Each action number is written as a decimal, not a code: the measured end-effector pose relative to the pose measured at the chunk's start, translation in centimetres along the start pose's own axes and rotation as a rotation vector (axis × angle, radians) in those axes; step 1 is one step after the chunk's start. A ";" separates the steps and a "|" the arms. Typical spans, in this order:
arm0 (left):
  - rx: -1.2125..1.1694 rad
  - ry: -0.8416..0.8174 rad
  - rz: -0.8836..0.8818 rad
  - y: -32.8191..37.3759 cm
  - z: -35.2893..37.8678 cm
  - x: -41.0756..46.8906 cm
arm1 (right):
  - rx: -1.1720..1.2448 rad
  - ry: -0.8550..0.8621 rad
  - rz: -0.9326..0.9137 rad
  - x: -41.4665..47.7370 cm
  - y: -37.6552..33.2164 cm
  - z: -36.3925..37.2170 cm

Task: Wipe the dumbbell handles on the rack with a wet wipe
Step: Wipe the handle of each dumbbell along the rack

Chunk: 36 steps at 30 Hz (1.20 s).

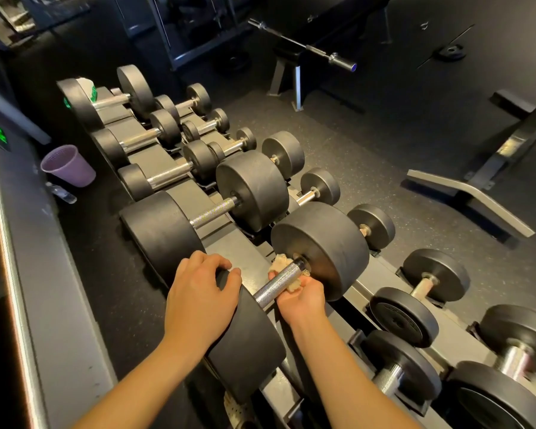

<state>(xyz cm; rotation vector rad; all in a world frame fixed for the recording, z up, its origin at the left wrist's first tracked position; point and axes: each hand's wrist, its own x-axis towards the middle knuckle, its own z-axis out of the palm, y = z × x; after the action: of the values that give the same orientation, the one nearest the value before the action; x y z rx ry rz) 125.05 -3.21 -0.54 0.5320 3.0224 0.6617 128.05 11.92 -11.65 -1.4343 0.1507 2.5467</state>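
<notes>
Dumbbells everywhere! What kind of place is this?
Most likely a gym's free-weight area: black dumbbells lined up on a tiered rack, a barbell behind them, and speckled rubber flooring.

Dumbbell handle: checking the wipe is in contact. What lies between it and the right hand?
The wet wipe lies between the right hand and the dumbbell handle, cupped against its underside; head view shows it.
</notes>
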 end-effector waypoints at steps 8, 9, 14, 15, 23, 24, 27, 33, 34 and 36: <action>-0.009 -0.003 0.003 0.0 -0.1 -0.1 | -0.816 0.124 -0.610 -4.1 0.7 -1.1; -0.010 -0.004 0.001 0.0 0.0 -0.1 | -1.094 0.066 -0.782 -4.4 0.8 -1.9; -0.022 0.003 -0.008 0.0 0.0 -0.1 | -2.121 -0.011 -1.397 -3.9 -0.3 -4.1; -0.018 0.006 -0.010 0.1 0.0 -0.1 | -2.204 -0.009 -1.444 -3.8 -0.5 -3.5; -0.024 0.010 -0.018 0.3 -0.1 -0.2 | -3.305 -0.332 -0.942 -4.4 -0.6 5.2; -0.019 0.011 -0.017 0.3 -0.1 -0.1 | -3.332 -0.392 -0.787 -4.1 -0.8 6.5; -0.017 0.016 -0.020 0.5 -0.2 -0.3 | -3.310 -0.484 -0.612 -3.8 -1.6 7.9; -0.045 0.028 -0.007 0.3 -0.2 -0.3 | -2.554 -0.544 -1.379 -2.7 -3.6 -1.1; -0.041 0.028 -0.004 0.3 -0.1 -0.3 | -2.401 -0.531 -1.393 -2.5 -3.9 -2.9; -0.030 0.023 0.005 0.1 -0.1 -0.2 | -2.192 -0.541 -1.388 -3.1 -4.0 -5.9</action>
<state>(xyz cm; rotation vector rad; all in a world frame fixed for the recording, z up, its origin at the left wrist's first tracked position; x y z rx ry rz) 125.29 -3.21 -0.45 0.5349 3.0281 0.7167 135.42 14.21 -11.97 -0.1763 -2.8339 0.8753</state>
